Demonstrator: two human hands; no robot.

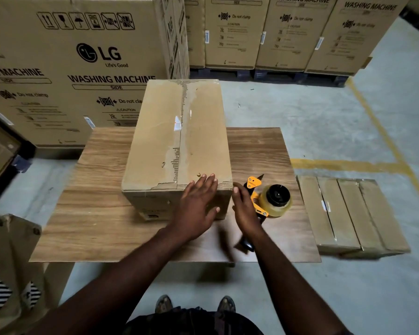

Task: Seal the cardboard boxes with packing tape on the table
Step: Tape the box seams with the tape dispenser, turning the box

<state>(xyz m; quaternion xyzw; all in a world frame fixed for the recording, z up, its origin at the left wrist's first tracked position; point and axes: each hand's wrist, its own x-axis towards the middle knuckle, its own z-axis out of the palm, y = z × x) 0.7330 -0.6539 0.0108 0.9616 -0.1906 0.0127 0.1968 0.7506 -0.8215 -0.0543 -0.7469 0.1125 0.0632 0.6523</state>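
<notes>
A brown cardboard box (160,141) stands on the wooden table (94,213), long side pointing away from me. Clear tape (188,131) runs along its top centre seam. My left hand (196,209) rests on the box's near top edge and front face, fingers straight. My right hand (244,209) is just off the box's near right corner, fingers straight, lying over the handle of an orange tape dispenser (273,201) that sits on the table with a roll of clear tape on it. The black handle end shows below my wrist.
Several flat taped boxes (348,213) lie on the floor right of the table. Large washing machine cartons (82,68) stand behind and to the left. Another carton (10,262) is at my near left. Yellow floor lines (348,164) run on the right.
</notes>
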